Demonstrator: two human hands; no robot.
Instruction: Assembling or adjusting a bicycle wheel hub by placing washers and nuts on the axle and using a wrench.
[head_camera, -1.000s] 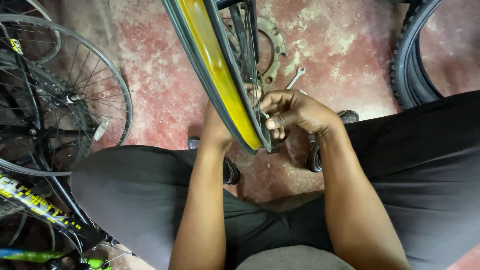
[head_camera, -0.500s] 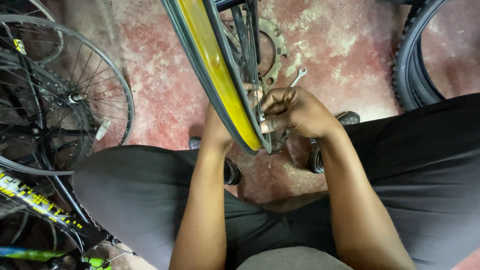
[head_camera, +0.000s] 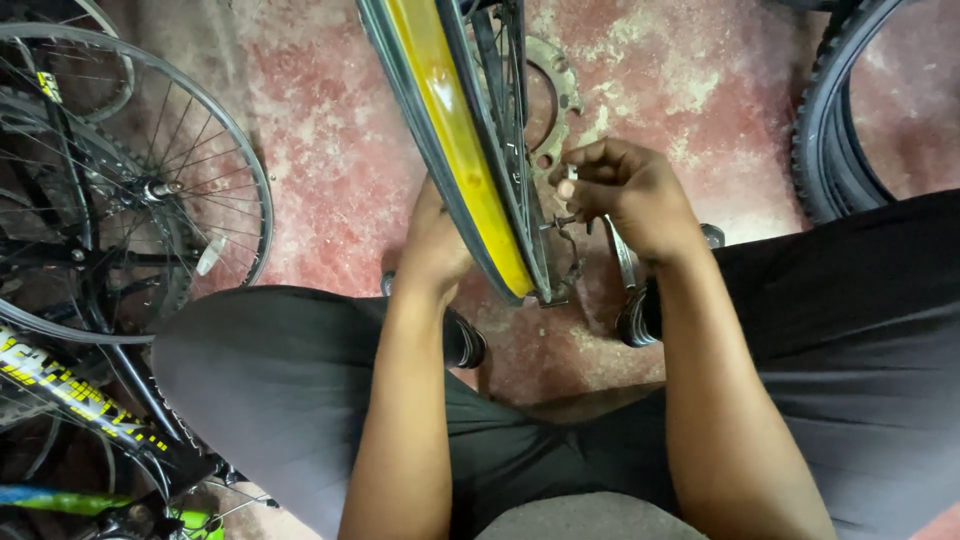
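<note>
Right fingers: curled tight, the right hand (head_camera: 628, 195) pinching a small dark metal part (head_camera: 566, 220) at the rim's edge; what kind of part is hard to tell.
Left fingers: hidden behind the wheel; the left hand (head_camera: 432, 245) presses the far side, its grip cannot be told.
Wheel in hand: one yellow-lined bicycle wheel rim with black tyre (head_camera: 455, 140), upright between the knees, its top cut off by the frame.
Tools: one silver metal spanner (head_camera: 622, 262) on the floor under the right wrist, partly covered.
Sprocket: one grey toothed ring (head_camera: 556, 100) behind the spokes.
Other wheels: one spoked wheel (head_camera: 130, 190) left, one knobbly black tyre (head_camera: 830, 130) right, cut off.
Floor: worn red concrete (head_camera: 330, 130).
</note>
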